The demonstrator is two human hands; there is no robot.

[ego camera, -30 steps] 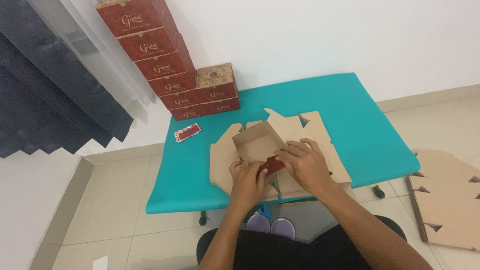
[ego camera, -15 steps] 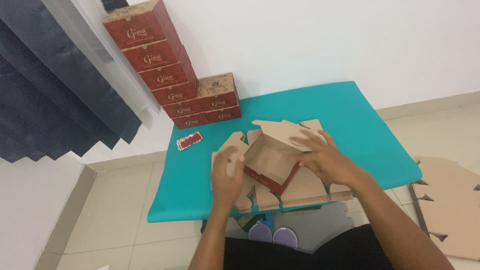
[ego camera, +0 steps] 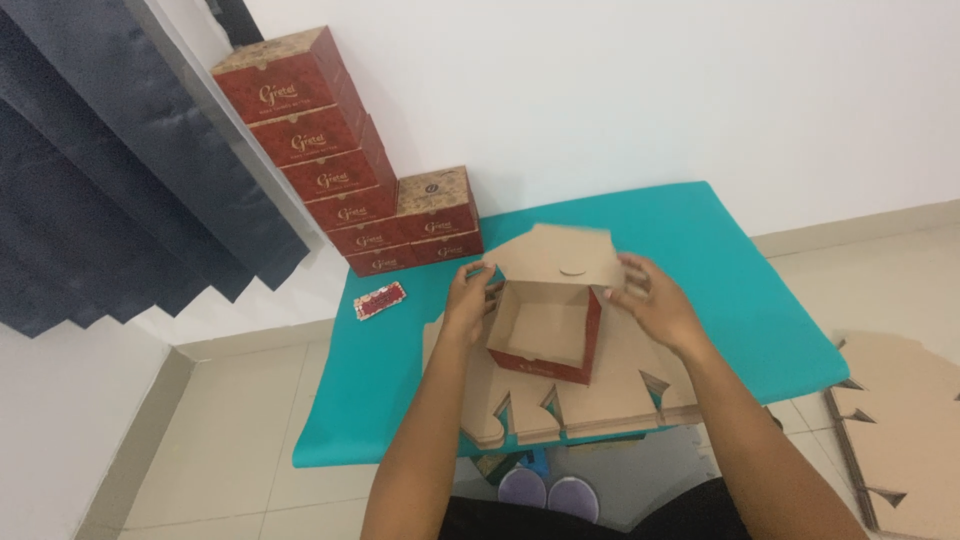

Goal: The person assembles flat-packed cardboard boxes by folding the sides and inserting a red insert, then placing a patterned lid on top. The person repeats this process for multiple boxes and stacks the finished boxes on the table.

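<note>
Both my hands were on a half-folded cardboard box: my left hand curled loosely round its left wall with the fingers hooked over the edge, and my right hand spread open, fingertips resting on the right end of the raised lid flap. Neither hand was clenched; each only steadied a panel.

The box sat on a stack of flat, unfolded cardboard blanks, which lay on a teal table and hung over its near edge. Those blanks had notched, zigzag cut-outs along their front edge. More flat blanks of the same brown board lay on the tiled floor to my right. At the far left corner of the table, against the white wall, stood a stepped pile of finished red boxes with patterned brown tops. A small red card lay on the teal surface just left of my left hand, apart from it. Dark pleated blinds hung at the far left. Nothing lay between my hands and the box.

The box was plain brown inside, matte and stiff, red outside along its front wall. It was squarish and shallow, open upward, its lid standing up at the far side, hinged away from me, and the whole thing turned slightly clockwise.
</note>
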